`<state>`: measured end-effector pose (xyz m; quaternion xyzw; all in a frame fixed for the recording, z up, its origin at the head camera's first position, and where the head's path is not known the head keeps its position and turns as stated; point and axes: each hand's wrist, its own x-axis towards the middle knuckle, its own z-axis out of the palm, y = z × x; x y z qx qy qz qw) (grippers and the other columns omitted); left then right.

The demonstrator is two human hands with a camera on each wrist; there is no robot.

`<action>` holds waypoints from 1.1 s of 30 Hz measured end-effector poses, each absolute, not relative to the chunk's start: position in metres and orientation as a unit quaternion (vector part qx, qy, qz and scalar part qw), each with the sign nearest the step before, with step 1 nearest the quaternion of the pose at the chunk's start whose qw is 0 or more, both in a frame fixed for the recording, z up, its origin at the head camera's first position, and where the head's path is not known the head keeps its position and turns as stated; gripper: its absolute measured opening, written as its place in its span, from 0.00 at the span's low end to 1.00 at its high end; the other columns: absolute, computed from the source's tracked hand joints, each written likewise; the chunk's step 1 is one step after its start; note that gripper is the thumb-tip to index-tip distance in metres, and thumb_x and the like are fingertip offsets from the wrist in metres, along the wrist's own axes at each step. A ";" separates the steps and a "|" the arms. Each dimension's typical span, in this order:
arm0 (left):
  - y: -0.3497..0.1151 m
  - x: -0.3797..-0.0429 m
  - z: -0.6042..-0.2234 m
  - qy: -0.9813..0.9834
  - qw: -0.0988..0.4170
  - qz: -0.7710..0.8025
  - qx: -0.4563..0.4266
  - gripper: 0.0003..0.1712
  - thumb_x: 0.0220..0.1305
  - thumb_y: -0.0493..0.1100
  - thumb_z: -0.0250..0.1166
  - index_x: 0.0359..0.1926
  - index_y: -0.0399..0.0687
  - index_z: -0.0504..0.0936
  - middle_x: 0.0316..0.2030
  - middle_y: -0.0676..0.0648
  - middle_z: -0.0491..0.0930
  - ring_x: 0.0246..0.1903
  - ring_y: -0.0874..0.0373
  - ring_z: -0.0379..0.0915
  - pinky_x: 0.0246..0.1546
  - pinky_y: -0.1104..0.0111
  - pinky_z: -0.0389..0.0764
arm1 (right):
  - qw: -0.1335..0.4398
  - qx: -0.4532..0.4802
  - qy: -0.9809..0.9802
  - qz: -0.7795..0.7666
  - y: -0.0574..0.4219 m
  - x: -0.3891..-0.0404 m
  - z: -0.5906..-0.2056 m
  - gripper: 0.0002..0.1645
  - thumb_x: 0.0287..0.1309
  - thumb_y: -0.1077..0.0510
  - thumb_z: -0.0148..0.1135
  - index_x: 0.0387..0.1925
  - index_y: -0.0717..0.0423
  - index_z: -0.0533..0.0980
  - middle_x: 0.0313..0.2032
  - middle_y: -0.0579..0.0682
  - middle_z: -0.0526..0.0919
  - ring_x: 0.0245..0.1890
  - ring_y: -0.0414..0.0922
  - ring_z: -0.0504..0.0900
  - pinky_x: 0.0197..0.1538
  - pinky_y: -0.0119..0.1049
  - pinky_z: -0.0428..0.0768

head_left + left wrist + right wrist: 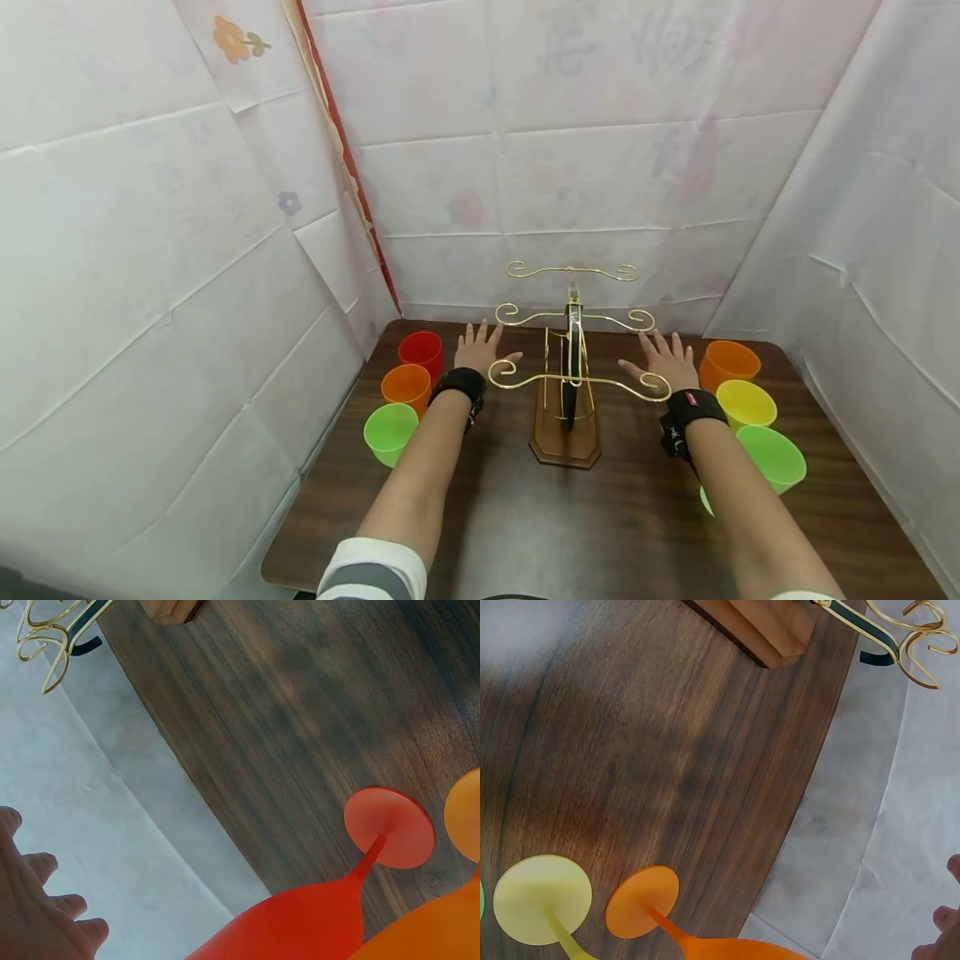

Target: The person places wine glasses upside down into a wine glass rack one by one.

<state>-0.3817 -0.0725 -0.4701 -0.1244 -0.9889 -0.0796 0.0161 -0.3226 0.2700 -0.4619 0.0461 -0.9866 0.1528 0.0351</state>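
Note:
Between my two hands stands a gold wire rack (579, 382) with curled arms at several heights, on a wooden base (566, 446). My left hand (474, 352) is to the left of it, fingers spread, holding nothing. Nearest that hand is a red plastic goblet (422, 354), with an orange goblet (406, 387) and a green goblet (390, 429) in a row toward me. On the other side, my right hand (667, 364) also has its fingers spread and holds nothing. Beside it are an orange goblet (729, 365), a yellow goblet (746, 406) and a green goblet (772, 457).
Another green rim (706, 502) shows partly behind my right forearm. Everything stands on a dark wooden table (517, 533). White sheeting (600, 183) hangs close behind the table and along both sides. In the left wrist view, the red goblet's round foot (390, 827) rests on the wood.

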 end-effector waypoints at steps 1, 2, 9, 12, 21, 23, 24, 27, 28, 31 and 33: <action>-0.073 -0.381 -0.469 -0.989 0.013 -0.077 -0.123 0.48 0.59 0.76 0.42 0.74 0.59 0.49 0.73 0.42 0.47 0.71 0.39 0.38 0.68 0.49 0.47 | 0.034 0.047 -0.987 0.152 0.269 -0.323 -0.462 0.52 0.61 0.28 0.44 0.72 0.60 0.49 0.70 0.68 0.47 0.68 0.71 0.37 0.64 0.68 0.34; -0.074 -0.380 -0.467 -0.990 0.011 -0.078 -0.121 0.48 0.60 0.76 0.42 0.74 0.58 0.49 0.72 0.42 0.47 0.71 0.39 0.38 0.68 0.49 0.47 | 0.036 0.048 -0.986 0.153 0.268 -0.323 -0.462 0.52 0.61 0.28 0.43 0.72 0.60 0.49 0.70 0.68 0.47 0.68 0.71 0.37 0.64 0.68 0.34; -0.079 -0.378 -0.462 -0.988 0.012 -0.090 -0.124 0.47 0.61 0.74 0.45 0.74 0.57 0.49 0.72 0.41 0.47 0.70 0.37 0.40 0.68 0.47 0.48 | 0.037 0.050 -0.986 0.152 0.263 -0.325 -0.460 0.53 0.60 0.27 0.43 0.72 0.60 0.50 0.70 0.67 0.47 0.68 0.71 0.37 0.64 0.68 0.34; -0.081 -0.380 -0.465 -0.989 0.012 -0.079 -0.124 0.47 0.61 0.74 0.43 0.74 0.58 0.47 0.72 0.41 0.47 0.70 0.37 0.39 0.68 0.47 0.48 | 0.031 0.050 -0.987 0.150 0.262 -0.327 -0.460 0.53 0.60 0.26 0.41 0.72 0.59 0.49 0.71 0.67 0.45 0.68 0.70 0.36 0.64 0.67 0.34; -0.082 -0.383 -0.463 -0.985 0.027 -0.103 -0.136 0.48 0.60 0.75 0.45 0.73 0.56 0.52 0.71 0.39 0.51 0.70 0.37 0.40 0.67 0.46 0.48 | 0.024 0.053 -0.987 0.151 0.259 -0.331 -0.455 0.51 0.61 0.29 0.43 0.72 0.60 0.49 0.69 0.69 0.47 0.68 0.71 0.37 0.64 0.68 0.34; -0.082 -0.383 -0.460 -0.985 0.020 -0.103 -0.134 0.48 0.60 0.75 0.44 0.74 0.56 0.51 0.72 0.39 0.50 0.70 0.38 0.39 0.68 0.47 0.47 | 0.019 0.053 -0.987 0.151 0.258 -0.332 -0.454 0.52 0.62 0.29 0.42 0.72 0.60 0.48 0.69 0.69 0.47 0.68 0.71 0.36 0.64 0.68 0.34; -0.081 -0.383 -0.458 -0.986 0.018 -0.103 -0.134 0.47 0.60 0.74 0.45 0.74 0.56 0.51 0.72 0.39 0.50 0.71 0.38 0.39 0.68 0.47 0.46 | 0.018 0.053 -0.987 0.153 0.257 -0.332 -0.453 0.52 0.62 0.29 0.42 0.72 0.60 0.48 0.69 0.69 0.47 0.68 0.71 0.36 0.64 0.68 0.34; -0.080 -0.383 -0.455 -0.986 0.016 -0.102 -0.133 0.47 0.61 0.74 0.45 0.73 0.55 0.51 0.72 0.40 0.49 0.71 0.38 0.38 0.68 0.47 0.46 | 0.022 0.053 -0.986 0.154 0.256 -0.334 -0.455 0.52 0.61 0.29 0.42 0.72 0.60 0.48 0.69 0.69 0.47 0.68 0.71 0.36 0.64 0.68 0.35; -0.080 -0.382 -0.456 -0.986 0.016 -0.102 -0.133 0.47 0.61 0.74 0.45 0.73 0.55 0.51 0.72 0.40 0.49 0.71 0.38 0.38 0.68 0.47 0.46 | 0.025 0.054 -0.986 0.155 0.256 -0.334 -0.456 0.51 0.62 0.29 0.43 0.72 0.60 0.49 0.69 0.69 0.48 0.68 0.71 0.37 0.64 0.68 0.36; -0.080 -0.381 -0.457 -0.986 0.012 -0.104 -0.131 0.47 0.61 0.73 0.45 0.74 0.55 0.51 0.72 0.40 0.49 0.71 0.38 0.39 0.68 0.47 0.47 | 0.027 0.057 -0.986 0.154 0.255 -0.336 -0.461 0.51 0.61 0.29 0.43 0.72 0.60 0.49 0.70 0.68 0.48 0.68 0.72 0.39 0.64 0.69 0.37; -0.080 -0.380 -0.459 -0.986 0.004 -0.106 -0.129 0.47 0.61 0.73 0.45 0.74 0.56 0.50 0.72 0.40 0.48 0.71 0.38 0.38 0.68 0.48 0.47 | 0.025 0.058 -0.986 0.152 0.255 -0.337 -0.465 0.52 0.61 0.28 0.41 0.72 0.59 0.49 0.70 0.68 0.47 0.67 0.72 0.40 0.64 0.69 0.38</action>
